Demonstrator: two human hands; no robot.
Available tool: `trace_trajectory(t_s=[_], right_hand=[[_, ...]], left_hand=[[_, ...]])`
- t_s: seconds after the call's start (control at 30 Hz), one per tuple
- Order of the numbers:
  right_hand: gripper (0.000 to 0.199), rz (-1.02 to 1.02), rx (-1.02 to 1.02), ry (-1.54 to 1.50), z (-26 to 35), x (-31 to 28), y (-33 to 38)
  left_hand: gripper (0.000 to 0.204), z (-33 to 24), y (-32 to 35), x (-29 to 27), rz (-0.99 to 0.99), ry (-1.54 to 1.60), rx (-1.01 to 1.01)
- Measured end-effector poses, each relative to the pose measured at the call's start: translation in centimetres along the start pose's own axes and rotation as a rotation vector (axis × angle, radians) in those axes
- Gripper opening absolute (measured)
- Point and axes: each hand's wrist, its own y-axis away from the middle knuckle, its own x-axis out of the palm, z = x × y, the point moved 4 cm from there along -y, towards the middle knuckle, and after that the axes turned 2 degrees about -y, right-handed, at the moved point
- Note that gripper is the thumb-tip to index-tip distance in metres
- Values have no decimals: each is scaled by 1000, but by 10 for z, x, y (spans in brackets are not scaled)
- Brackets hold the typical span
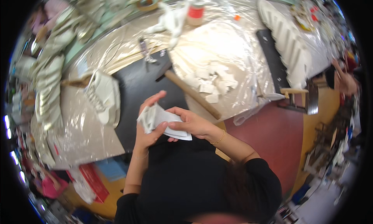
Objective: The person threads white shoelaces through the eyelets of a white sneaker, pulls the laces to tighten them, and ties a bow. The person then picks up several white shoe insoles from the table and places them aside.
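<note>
Close above the near edge of a black board [142, 107], I hold a white shoe upper piece [162, 117], flat toward its right end and bunched at the left. My left hand [147, 136] grips the bunched end, its thumb pressed on top and its forefinger stretched out beyond. From the right, my right hand [192, 123] pinches the flat end, thumb on top, the other fingers partly hidden beneath. A hammer [190, 92] with a wooden handle lies just beyond, its head on the board. Past it sits a pile of small white pieces [215, 78].
Left of the board lies a white laced shoe upper [103, 98]; a row of white uppers [50, 94] lines the far left. Another white row [287, 41] lies at right beside a dark strip [272, 55]. A red-labelled jar [195, 15] and white cloth [171, 20] stand at the back.
</note>
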Motion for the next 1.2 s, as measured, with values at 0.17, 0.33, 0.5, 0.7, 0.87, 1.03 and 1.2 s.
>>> trace_trajectory(t_s=[0.17, 0.33, 0.5, 0.7, 0.87, 1.03, 1.2], right_hand=[[51, -175, -237, 123, 44, -13, 36], [47, -496, -669, 377, 110, -20, 111], [41, -943, -1283, 271, 136, -21, 257], [37, -1381, -1648, 99, 92, -110, 393], [33, -1473, -1440, -465, -49, -245, 378], [34, -1512, -1176, -872, -144, -310, 325], [23, -1327, -1411, -614, -18, -332, 396]], left_hand=[[126, 13, -13, 18, 61, 10, -12], [107, 20, -16, 36, 184, -314, 6], [84, 24, -20, 53, 212, -332, -33], [71, 27, -32, 72, 291, -326, -28], [68, 32, -37, 93, 361, -318, -15], [67, 34, -38, 107, 437, -361, -13], [67, 34, -41, 107, 403, -359, -24]])
